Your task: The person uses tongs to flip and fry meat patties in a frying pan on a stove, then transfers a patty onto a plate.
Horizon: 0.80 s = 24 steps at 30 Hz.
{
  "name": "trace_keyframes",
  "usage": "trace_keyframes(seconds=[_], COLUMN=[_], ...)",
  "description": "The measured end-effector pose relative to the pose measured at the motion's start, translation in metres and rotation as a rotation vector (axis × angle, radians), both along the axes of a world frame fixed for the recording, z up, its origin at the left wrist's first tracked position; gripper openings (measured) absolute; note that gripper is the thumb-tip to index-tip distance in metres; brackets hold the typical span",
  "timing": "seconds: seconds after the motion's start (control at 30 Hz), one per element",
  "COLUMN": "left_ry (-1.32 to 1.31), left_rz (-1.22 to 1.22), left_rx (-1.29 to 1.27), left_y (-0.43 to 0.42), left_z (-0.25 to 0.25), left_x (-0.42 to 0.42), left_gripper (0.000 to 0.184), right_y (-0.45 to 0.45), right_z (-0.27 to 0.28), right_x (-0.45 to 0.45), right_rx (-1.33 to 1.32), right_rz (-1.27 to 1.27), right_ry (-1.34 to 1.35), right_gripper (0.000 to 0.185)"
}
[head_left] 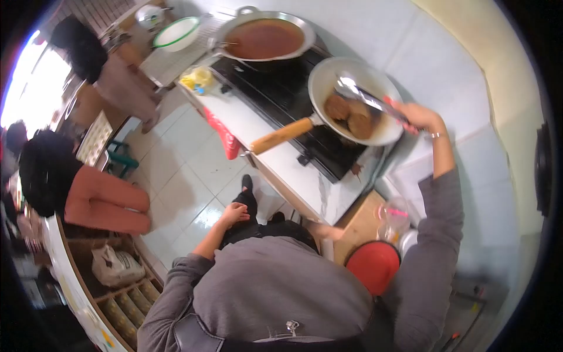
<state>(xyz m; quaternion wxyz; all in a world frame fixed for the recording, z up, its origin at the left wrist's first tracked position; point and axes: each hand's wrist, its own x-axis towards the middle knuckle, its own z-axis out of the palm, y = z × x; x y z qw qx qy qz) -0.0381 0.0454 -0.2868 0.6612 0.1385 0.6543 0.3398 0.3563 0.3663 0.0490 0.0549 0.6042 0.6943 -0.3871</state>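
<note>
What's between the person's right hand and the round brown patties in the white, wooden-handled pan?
A shiny metal utensil, gripped by the right hand and reaching over the pan, seen in the head view.

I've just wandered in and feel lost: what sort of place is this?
Most likely a kitchen. The black stove holds a wide pan of reddish-brown liquid and a wooden-handled pan with round brown pieces in it. Over it, the right hand holds metal tongs.
</note>
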Motion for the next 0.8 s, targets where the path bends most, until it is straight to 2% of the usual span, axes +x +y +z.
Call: trace_keyframes(seconds=[0.13,0.23,0.4,0.5,0.57,0.67,0.7,0.8], left_ry=[0.059,0.077,0.076,0.088,0.098,0.063,0.083,0.076], left_rz=[-0.074,-0.107,-0.217,-0.313,-0.357,-0.462,-0.616,-0.741], left_rx=[-0.022,-0.051,-0.056,-0.058,-0.067,-0.081,0.017,-0.089], left_y=[0.005,0.014,0.024,0.029,0.031,0.032,0.029,0.026], left_z=[-0.002,0.008,-0.005,-0.018,-0.028,-0.047,-0.053,-0.043], left_x=[-0.001,0.001,-0.005,-0.014,-0.018,-0.028,-0.033,-0.024], left_gripper=[0.029,0.030,0.031,0.030,0.029,0.028,0.029,0.030], right_y=[-0.009,-0.032,-0.058,-0.078,-0.095,-0.127,-0.138,-0.174], right_z=[0.013,0.027,0.038,0.041,0.043,0.051,0.053,0.057], right_x=[0.011,0.011,0.019,0.024,0.024,0.020,0.018,0.012], right_rx=[0.087,0.262,0.472,0.542,0.590,0.646,0.663,0.750], right_rz=[-0.020,-0.001,0.039,0.045,0.014,-0.018,-0.030,-0.086], right_ry=[0.075,0.034,-0.036,-0.011,-0.008,-0.029,-0.044,-0.089], right_gripper=[0.062,0.063,0.066,0.049,0.049,0.047,0.047,0.044])
